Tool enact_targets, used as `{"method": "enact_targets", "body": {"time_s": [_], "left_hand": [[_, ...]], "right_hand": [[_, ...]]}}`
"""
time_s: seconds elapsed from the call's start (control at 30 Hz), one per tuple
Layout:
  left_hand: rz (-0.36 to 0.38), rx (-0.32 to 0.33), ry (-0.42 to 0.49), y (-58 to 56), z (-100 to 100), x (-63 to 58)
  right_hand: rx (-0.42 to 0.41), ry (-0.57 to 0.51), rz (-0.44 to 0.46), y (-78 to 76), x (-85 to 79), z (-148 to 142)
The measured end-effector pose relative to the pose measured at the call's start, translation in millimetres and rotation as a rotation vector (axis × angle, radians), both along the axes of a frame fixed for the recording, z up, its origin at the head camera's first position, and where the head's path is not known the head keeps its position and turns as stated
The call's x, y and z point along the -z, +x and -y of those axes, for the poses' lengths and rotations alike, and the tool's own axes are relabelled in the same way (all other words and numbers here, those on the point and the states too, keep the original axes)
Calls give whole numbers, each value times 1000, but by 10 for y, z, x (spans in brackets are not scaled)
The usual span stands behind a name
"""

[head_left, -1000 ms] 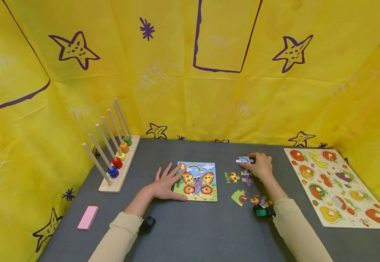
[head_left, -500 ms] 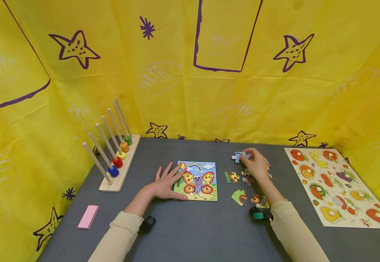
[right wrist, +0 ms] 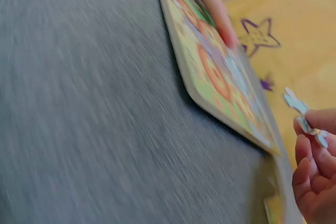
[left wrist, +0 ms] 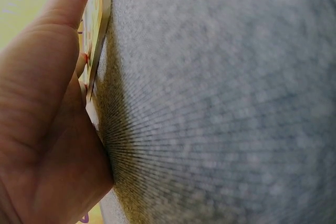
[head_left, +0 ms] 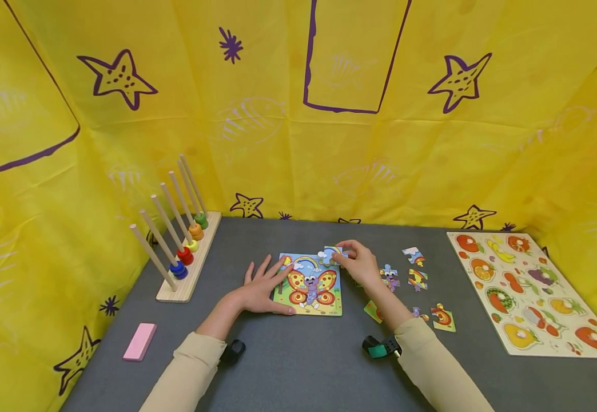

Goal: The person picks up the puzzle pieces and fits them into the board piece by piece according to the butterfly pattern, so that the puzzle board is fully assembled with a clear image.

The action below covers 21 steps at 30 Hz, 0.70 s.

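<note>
A square butterfly picture board (head_left: 313, 297) lies on the grey table. My left hand (head_left: 257, 293) rests on its left side, fingers spread straight and thumb along the lower edge. Between thumb and fingers, my right hand (head_left: 365, 270) pinches a jigsaw piece (head_left: 329, 255) with a rainbow on blue sky. In the head view the piece overlaps the board's upper right corner; the right wrist view shows the piece (right wrist: 296, 100) raised off the table. Loose jigsaw pieces lie right of the board, among them a cloud piece (head_left: 413, 255) and a green-edged piece (head_left: 444, 318). My right forearm partly covers others.
On the left stands a wooden peg stand (head_left: 195, 274) with coloured rings around upright pegs. A pink block (head_left: 140, 342) lies in front of it. Far right is a fruit puzzle board (head_left: 527, 297). Yellow cloth (head_left: 298, 166) hangs behind the table and along both sides.
My right hand has lifted the rainbow jigsaw piece from the loose pieces and carried it left to the board's upper right corner. The left hand has stayed in place.
</note>
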<state>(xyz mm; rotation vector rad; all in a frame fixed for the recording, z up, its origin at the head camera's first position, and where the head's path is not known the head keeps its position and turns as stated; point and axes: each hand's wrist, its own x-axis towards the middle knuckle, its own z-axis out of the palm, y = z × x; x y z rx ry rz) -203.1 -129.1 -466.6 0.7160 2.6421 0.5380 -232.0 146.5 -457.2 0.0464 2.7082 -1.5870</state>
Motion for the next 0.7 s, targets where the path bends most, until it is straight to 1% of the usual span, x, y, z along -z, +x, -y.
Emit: {"method": "enact_targets", "body": {"time_s": [0.2, 0.37, 0.5, 0.6, 0.7], "left_hand": [[1, -2, -3, -6, 4, 4], [10, -7, -16, -7, 13, 7], [13, -5, -17, -4, 12, -2], [10, 0, -17, -6, 8, 1], [4, 2, -17, -7, 5, 8]], "right_hand": [[-41, 4, 12, 24, 35, 253], [-81, 13, 3, 28, 63, 394], [-106, -13, -20, 23, 102, 467], [-108, -19, -43, 16, 144, 491], [-106, 46, -93, 4, 173, 502]]}}
